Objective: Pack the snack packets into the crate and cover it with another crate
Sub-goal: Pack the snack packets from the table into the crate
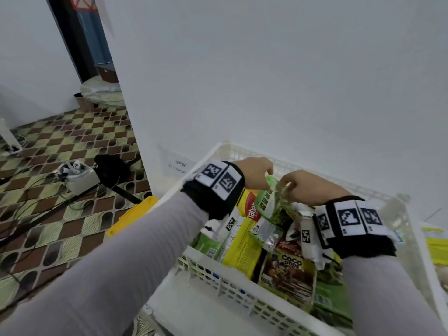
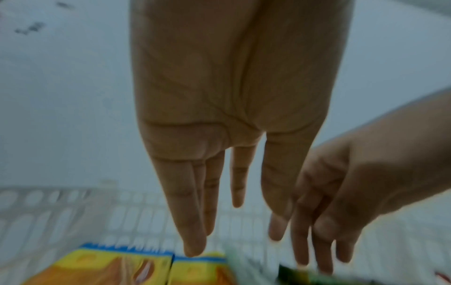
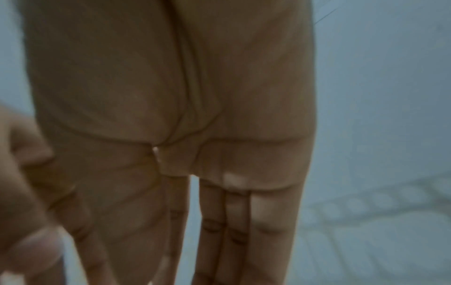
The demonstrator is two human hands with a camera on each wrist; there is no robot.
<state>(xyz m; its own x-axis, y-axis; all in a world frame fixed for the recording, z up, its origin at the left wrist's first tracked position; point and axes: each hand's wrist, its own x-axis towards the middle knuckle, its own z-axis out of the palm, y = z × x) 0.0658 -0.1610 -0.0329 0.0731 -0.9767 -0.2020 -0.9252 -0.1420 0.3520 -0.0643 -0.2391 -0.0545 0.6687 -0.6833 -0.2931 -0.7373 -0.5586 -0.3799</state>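
A white slotted crate point(image 1: 242, 294) holds several snack packets, among them a Coco Pops bag point(image 1: 288, 270) and a yellow packet point(image 1: 242, 248). A green packet point(image 1: 268, 202) stands tilted on top of the pile near the crate's far side. My left hand point(image 1: 268, 172) hovers over its top edge with straight, spread fingers point(image 2: 192, 231). My right hand point(image 1: 283, 187) reaches down beside it, and its straight fingers point(image 2: 302, 241) touch the green packet point(image 2: 305, 273). In the right wrist view the right hand point(image 3: 195, 231) fills the picture, fingers straight. Yellow-orange packets point(image 2: 122, 270) lie below the left hand.
The crate's far wall point(image 2: 73, 208) stands against a white wall. A yellow bin point(image 1: 135, 212) sits left of the crate on the patterned floor. Further left lie a white box with a headset point(image 1: 77, 175), black gear point(image 1: 111, 170) and cables. More yellow packets point(image 1: 436, 248) lie at the right edge.
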